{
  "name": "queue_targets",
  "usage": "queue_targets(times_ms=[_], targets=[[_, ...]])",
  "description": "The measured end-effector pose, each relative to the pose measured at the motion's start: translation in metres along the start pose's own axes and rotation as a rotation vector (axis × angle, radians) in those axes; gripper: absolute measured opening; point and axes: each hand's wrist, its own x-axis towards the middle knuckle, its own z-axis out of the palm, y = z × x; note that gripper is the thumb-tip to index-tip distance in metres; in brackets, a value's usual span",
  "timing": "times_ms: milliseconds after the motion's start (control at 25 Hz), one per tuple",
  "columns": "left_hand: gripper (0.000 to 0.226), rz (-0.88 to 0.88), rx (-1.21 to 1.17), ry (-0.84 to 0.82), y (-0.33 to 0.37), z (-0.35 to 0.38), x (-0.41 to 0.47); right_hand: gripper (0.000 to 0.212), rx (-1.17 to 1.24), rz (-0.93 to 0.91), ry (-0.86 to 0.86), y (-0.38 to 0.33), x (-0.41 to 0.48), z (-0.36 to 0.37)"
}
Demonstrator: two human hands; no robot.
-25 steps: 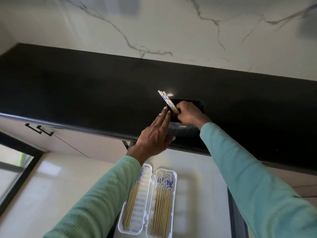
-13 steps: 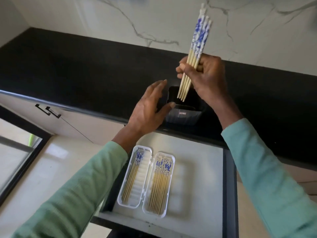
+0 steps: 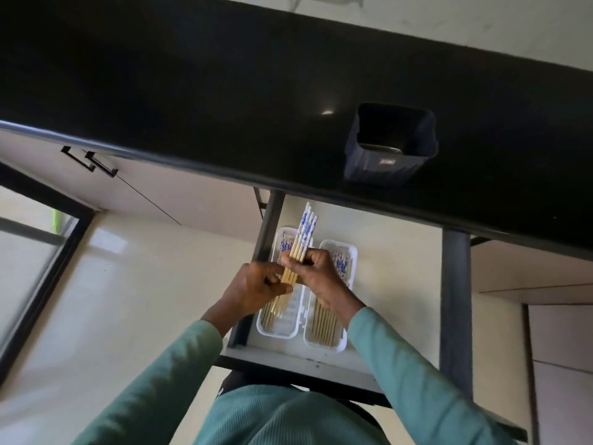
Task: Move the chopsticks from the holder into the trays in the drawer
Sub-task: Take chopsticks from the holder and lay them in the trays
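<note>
A bundle of wooden chopsticks (image 3: 304, 234) with blue-and-white tops is held above the open drawer (image 3: 401, 261). My left hand (image 3: 253, 289) grips the bundle's lower part and my right hand (image 3: 321, 277) pinches it in the middle. Below them lie two white trays side by side: the left tray (image 3: 276, 330) holds a few chopsticks, the right tray (image 3: 340, 343) holds several. The dark square holder (image 3: 390, 146) stands on the black counter (image 3: 192, 91), and no chopsticks show inside it.
The drawer's dark side rails (image 3: 455, 300) frame the trays, with bare white drawer floor to the right of them. A cabinet door with a black handle (image 3: 90, 162) is at the left. Pale floor tiles (image 3: 112, 300) lie below.
My right hand lifted the chopstick bundle out of the holder and carried it down over the trays. My left hand left the holder and took hold of the bundle too.
</note>
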Motion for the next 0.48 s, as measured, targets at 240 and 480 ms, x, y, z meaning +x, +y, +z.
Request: queue_targets(times_ms=[240,480], targets=[[0.024,0.111,0.148,0.059,-0.046,0.023,0.007,0.037,-0.427,0.103,0.278,0.032,0.024,0.036],[0.02,-0.024,0.17,0.11,-0.073,0.011,0.023,0.007,-0.652,0.27,0.431,0.049,0.047,0.07]])
